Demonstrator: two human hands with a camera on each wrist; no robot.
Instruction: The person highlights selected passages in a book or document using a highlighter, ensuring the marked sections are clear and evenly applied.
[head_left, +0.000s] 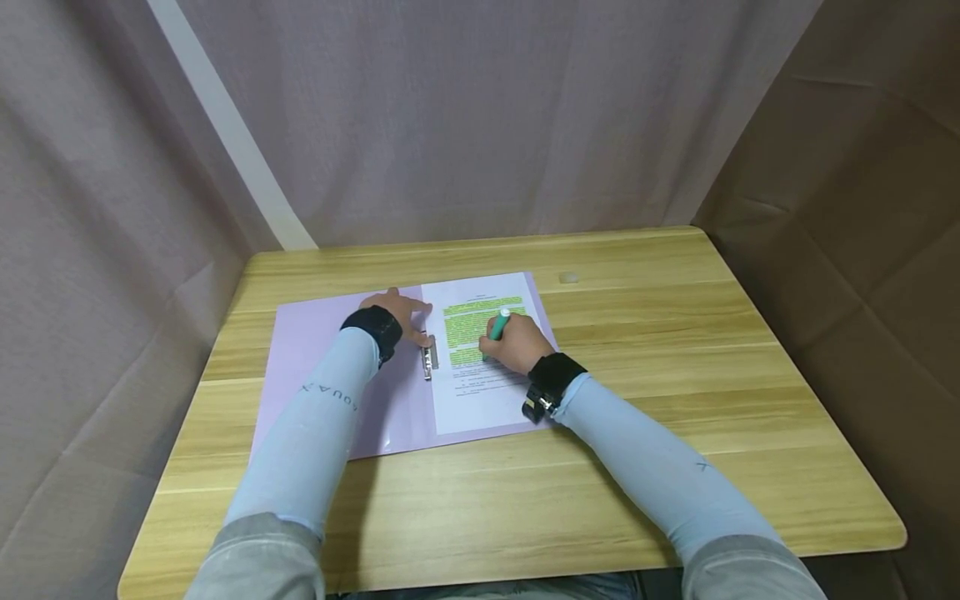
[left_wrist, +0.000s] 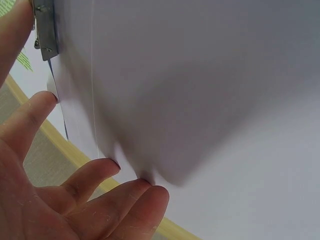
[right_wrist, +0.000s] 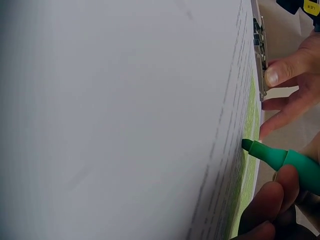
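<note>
Your right hand [head_left: 519,343] grips the green highlighter [head_left: 498,324]; flat left hand [head_left: 399,312] pins the folder [head_left: 330,367] — ease off and the page [head_left: 483,358] could slide, smearing ink.

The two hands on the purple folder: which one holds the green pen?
The right hand grips the green highlighter pen over the white printed sheet. The left hand holds nothing; its fingers rest on the folder.

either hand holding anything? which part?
Right hand grips a green marker by its barrel, tip on the paper. Left hand holds nothing; its fingers lie flat on the purple folder beside the metal clip.
</note>
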